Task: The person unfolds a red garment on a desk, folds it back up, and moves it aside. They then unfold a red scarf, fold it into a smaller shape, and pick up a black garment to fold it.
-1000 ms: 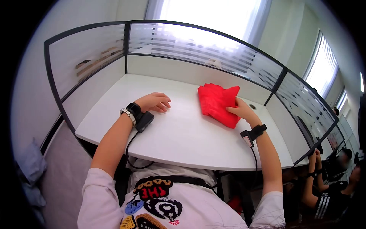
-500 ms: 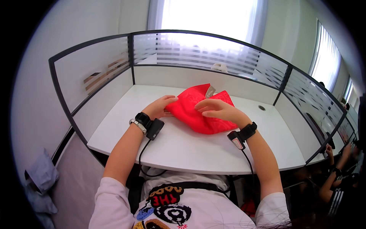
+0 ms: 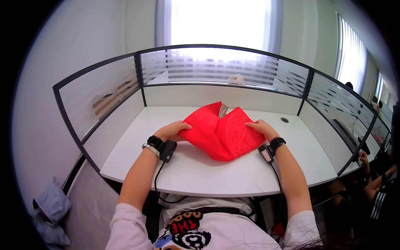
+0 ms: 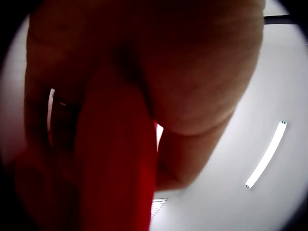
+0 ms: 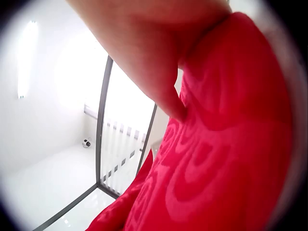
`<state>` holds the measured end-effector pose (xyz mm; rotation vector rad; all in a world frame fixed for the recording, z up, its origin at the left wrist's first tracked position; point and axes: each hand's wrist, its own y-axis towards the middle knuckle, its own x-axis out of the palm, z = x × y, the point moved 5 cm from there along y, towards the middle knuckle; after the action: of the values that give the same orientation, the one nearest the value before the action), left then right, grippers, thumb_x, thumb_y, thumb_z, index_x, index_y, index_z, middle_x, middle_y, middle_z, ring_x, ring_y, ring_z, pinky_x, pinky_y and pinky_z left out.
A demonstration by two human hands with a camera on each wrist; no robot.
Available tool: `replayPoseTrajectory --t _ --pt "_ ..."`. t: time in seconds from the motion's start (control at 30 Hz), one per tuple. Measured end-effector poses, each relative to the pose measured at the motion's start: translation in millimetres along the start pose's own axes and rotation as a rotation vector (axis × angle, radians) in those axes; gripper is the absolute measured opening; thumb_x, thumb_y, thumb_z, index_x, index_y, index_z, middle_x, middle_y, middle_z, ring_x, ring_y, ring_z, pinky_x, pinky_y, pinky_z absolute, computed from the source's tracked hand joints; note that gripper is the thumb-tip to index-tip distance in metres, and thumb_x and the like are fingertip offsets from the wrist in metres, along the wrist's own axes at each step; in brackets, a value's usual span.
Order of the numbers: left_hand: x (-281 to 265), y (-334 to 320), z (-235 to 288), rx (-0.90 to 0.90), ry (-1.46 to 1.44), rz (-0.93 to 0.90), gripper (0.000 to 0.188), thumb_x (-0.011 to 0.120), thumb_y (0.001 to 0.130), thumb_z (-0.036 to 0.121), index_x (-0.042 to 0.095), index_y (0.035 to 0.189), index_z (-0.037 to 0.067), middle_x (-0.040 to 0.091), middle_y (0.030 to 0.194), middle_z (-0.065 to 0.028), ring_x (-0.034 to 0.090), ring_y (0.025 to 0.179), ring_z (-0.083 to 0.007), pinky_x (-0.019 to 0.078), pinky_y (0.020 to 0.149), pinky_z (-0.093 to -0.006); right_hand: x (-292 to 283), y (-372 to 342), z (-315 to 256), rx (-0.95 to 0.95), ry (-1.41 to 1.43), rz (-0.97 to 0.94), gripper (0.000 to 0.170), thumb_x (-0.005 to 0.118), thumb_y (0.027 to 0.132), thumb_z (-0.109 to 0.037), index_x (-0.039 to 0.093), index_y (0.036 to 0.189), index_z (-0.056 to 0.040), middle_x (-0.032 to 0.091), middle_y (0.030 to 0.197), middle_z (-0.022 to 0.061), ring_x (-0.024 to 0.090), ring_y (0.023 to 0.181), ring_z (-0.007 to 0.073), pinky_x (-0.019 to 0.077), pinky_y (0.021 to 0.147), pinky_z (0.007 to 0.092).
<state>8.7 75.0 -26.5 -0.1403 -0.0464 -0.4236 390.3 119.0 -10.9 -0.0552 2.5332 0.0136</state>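
Observation:
A red cloth piece with a tone-on-tone pattern is spread between the two hands above the white desk. Its top edge has a notch where a greyish-beige patch shows. My left hand grips the cloth's left edge, thumb on the near face; the left wrist view has a red fold running between thumb and fingers. On the opposite edge, my right hand holds the cloth with its thumb over the front. The right wrist view shows that thumb pressed on the patterned fabric; the other fingers are hidden behind.
Low partitions with dark frames and striped glass enclose the desk at the back and sides. A round cable hole sits at the desk's back right. Cables hang from both wrist cameras. Another person's arm is at the far right.
The cloth has moved from the right side to the middle and opened out. The left hand, apart from it earlier, now grips its left edge; the right hand has shifted to its right edge.

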Motion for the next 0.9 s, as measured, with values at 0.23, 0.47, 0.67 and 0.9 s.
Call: replayPoseTrajectory --t 0.23,0.47,0.67,0.9 --pt "32 -20 6 -0.049 -0.107 -0.077 0.058 0.051 0.104 0.047 0.049 0.144 0.004 0.056 0.144 -0.014 0.056 0.129 -0.0217 0.0466 0.107 -0.0379 20 -21 -20 0.016 0.386 -0.271 0.054 0.075 0.09 -0.032 0.062 0.123 0.0084 0.071 0.113 0.0165 0.072 0.096 0.0237 0.0589 0.085 0.0322" --pt "39 -13 7 -0.034 -0.176 -0.072 0.05 0.055 0.103 0.042 0.056 0.135 0.005 0.065 0.13 -0.0125 0.064 0.115 -0.0214 0.0511 0.102 -0.0375 31 -31 -43 -0.032 0.667 -0.345 0.045 0.073 0.092 -0.029 0.063 0.123 0.0021 0.071 0.117 0.0127 0.071 0.102 0.0195 0.0572 0.089 0.0306" --pt "30 -6 10 -0.02 0.133 0.089 0.038 0.058 0.1 0.027 0.058 0.13 0.003 0.069 0.117 -0.0067 0.068 0.102 -0.0177 0.0561 0.09 -0.033 17 -25 -50 -0.133 0.8 -0.295 0.04 0.069 0.095 -0.024 0.062 0.126 -0.0003 0.07 0.119 0.0111 0.068 0.107 0.0201 0.0537 0.096 0.0322" --pt "-22 -11 43 0.471 -0.455 0.173 0.034 0.056 0.102 0.022 0.056 0.129 0.002 0.068 0.119 -0.01 0.068 0.105 -0.0209 0.0559 0.093 -0.037 -51 -5 -25 -0.184 1.136 -0.029 0.038 0.066 0.097 -0.022 0.059 0.128 -0.0012 0.068 0.12 0.0114 0.067 0.108 0.0215 0.0542 0.095 0.0349"
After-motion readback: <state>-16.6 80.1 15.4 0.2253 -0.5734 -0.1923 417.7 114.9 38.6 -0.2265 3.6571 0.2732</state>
